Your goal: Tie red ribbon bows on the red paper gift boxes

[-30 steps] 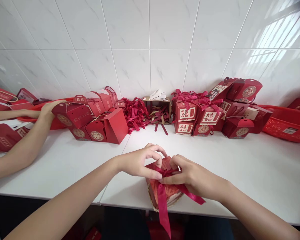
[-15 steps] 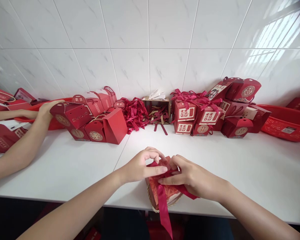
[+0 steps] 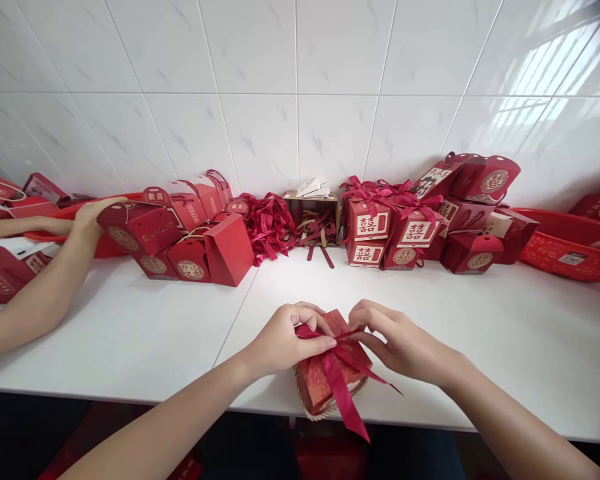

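Observation:
A small red gift box with a twisted gold cord sits near the front edge of the white table. Across its top lies a dark red satin ribbon, gathered in a knot or bow, its tails hanging toward me. My left hand pinches the ribbon at its middle between thumb and fingers. On the other side, my right hand has its thumb and fingertips closed on the ribbon's right part. The fingers partly cover the ribbon, so its exact loops are hard to make out.
Behind are stacked red boxes, a heap of loose ribbons, a small open carton of strips, and bow-tied boxes. A red plastic basket stands right. At left, another person's arms reach among boxes.
My right hand has drawn a little up and right, pulling the ribbon out sideways. The ribbon's front tail has swung right. At far right, another person's hand has come to the basket.

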### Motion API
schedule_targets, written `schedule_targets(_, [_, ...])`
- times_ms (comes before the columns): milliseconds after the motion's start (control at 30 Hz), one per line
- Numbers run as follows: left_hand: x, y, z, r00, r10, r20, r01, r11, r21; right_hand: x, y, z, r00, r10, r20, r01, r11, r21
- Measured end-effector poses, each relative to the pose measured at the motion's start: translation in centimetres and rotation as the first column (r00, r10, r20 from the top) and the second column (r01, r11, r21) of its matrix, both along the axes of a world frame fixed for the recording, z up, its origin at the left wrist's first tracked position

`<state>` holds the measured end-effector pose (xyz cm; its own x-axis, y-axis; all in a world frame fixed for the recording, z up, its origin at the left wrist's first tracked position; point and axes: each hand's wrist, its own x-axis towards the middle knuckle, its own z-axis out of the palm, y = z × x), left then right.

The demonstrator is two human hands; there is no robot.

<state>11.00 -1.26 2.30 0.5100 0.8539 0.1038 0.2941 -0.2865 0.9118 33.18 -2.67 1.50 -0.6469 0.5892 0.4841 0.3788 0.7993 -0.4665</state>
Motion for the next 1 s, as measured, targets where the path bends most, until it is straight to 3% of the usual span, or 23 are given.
schedule_targets(433, [-0.1,-0.3,0.3,1.000,0.004,0.004,-0.004,0.997,-0.075,1.1,0.2,-0.2,0.991,-0.118,-0.063,0.118,0.993,0.000])
schedule_targets(633, [0.5,-0.9,0.5,0.995,0.096,0.004,-0.095,0.990,-0.109,1.0,0.0,-0.5,0.974,-0.171,-0.146,0.165,0.985,-0.054])
schedule_targets(1000, [0.4,-0.2,-0.6,0.997,0.055,0.047,-0.051,0.995,-0.087,1.6,0.5,-1.4,0.954,-0.225,-0.196,0.225,0.974,-0.023])
